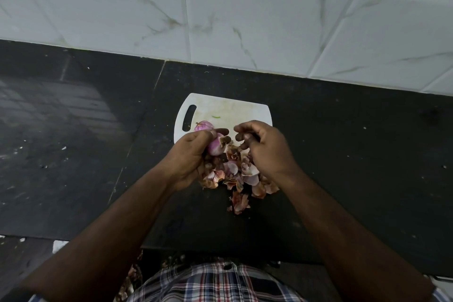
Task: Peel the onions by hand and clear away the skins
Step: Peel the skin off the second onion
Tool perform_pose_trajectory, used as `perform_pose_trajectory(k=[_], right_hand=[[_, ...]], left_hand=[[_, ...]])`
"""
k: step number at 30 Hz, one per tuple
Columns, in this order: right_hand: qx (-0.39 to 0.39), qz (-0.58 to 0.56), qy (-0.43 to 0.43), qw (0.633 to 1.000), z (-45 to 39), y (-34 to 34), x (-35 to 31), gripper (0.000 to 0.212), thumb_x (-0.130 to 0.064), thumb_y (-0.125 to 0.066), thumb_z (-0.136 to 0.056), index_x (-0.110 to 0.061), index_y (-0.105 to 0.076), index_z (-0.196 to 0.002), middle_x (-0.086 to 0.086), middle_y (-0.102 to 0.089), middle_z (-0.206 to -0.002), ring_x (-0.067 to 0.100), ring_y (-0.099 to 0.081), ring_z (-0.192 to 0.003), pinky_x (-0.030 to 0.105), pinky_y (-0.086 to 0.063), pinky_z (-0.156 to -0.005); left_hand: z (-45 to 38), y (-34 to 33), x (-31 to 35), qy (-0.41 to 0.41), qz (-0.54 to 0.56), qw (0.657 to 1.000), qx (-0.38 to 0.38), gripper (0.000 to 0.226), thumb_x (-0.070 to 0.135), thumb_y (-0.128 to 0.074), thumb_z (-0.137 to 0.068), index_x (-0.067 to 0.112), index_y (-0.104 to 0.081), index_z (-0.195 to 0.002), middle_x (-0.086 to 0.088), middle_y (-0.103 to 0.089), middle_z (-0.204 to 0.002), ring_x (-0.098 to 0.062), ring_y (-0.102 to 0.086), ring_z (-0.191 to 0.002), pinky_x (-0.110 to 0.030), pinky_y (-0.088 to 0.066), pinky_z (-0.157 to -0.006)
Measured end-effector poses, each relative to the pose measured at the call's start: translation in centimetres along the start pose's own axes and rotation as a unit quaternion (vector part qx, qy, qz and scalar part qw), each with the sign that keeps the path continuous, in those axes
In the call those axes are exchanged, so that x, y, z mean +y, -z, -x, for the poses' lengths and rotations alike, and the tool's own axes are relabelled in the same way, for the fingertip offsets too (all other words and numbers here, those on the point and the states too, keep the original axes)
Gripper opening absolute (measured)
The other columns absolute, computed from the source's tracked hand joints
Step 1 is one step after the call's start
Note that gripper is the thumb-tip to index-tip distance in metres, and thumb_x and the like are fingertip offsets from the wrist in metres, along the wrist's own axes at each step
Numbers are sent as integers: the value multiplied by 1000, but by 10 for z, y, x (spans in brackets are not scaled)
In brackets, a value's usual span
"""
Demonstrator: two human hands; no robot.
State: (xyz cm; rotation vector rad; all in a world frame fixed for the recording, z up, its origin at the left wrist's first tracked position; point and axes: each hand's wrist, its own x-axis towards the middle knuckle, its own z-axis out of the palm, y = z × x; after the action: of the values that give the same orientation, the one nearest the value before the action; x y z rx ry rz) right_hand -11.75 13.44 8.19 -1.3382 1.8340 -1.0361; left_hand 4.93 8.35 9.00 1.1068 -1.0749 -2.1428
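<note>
The left hand (193, 152) grips an onion (216, 146) over the near edge of the board (228, 108). The right hand (264, 147), curled just beside it, seems to pinch a small flake; I cannot tell. The skins (235, 176) lie on the counter (343, 154) below both hands.

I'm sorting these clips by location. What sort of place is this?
Most likely a home kitchen: a dark stone countertop runs along a white marble-look tiled wall, with a white cutting board and a pile of onion skins on it.
</note>
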Motion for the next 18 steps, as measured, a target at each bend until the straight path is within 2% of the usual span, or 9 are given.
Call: perform_pose_trajectory(k=[2, 4, 7, 10, 12, 15, 18], right_hand=[[-50, 97, 58, 992, 4, 5, -7, 28, -10, -50, -101, -19, -65, -122, -6, -69, -107, 5, -63, -95, 22, -51, -81], [-95, 211, 98, 968, 4, 5, -10, 25, -21, -50, -102, -19, -57, -126, -1, -65, -111, 16, -61, -97, 33, -51, -80], [-126, 328, 147, 925, 2, 10, -13, 21, -26, -45, -102, -22, -47, -122, 2, -62, -102, 24, -59, -87, 39, -48, -70], [-138, 409, 196, 880, -2, 18, -15, 19, -34, -40, -102, -23, -50, -114, 1, -63, -99, 23, -59, -84, 38, -47, -66], [-174, 422, 193, 869, -6, 22, -17, 18, -34, -39, -103, -23, -52, -109, 0, -63, -99, 21, -58, -84, 37, -45, -68], [-223, 356, 196, 886, -7, 23, -18, 13, -26, -44, -102, -21, -53, -95, -1, -61, -88, 18, -52, -76, 33, -37, -66], [-166, 296, 238, 910, -6, 19, -16, 18, -27, -49, -95, -18, -54, -81, -7, -51, -72, 18, -47, -63, 31, -30, -59]], left_hand=[[0, -1, 0, -13, -34, 999, -8, 33, 14, -36, -109, 2, -63, -96, -1, -69, -61, -5, -60, -43, -15, -46, -41], [-2, -2, -1, -28, -85, 996, -20, 35, 13, -34, -109, 4, -60, -86, 4, -65, -54, -4, -60, -43, -15, -45, -42], [-4, 0, 0, -30, -136, 990, -25, 33, 14, -35, -109, 5, -65, -97, 3, -70, -63, -4, -64, -52, -14, -47, -47], [-7, 5, -2, -28, -162, 986, -32, 33, 18, -37, -109, 5, -66, -119, -7, -77, -91, -12, -72, -77, -19, -54, -62], [-10, 8, -6, -29, -164, 985, -43, 34, 18, -38, -109, 5, -65, -124, -12, -76, -101, -16, -73, -87, -21, -56, -67], [-10, 7, -7, -34, -137, 989, -53, 32, 14, -37, -108, 5, -64, -123, -7, -77, -90, -10, -73, -73, -17, -53, -58], [-10, 6, -9, -52, -95, 993, -56, 31, 11, -39, -107, 6, -66, -122, -11, -77, -94, -13, -73, -76, -20, -55, -61]])
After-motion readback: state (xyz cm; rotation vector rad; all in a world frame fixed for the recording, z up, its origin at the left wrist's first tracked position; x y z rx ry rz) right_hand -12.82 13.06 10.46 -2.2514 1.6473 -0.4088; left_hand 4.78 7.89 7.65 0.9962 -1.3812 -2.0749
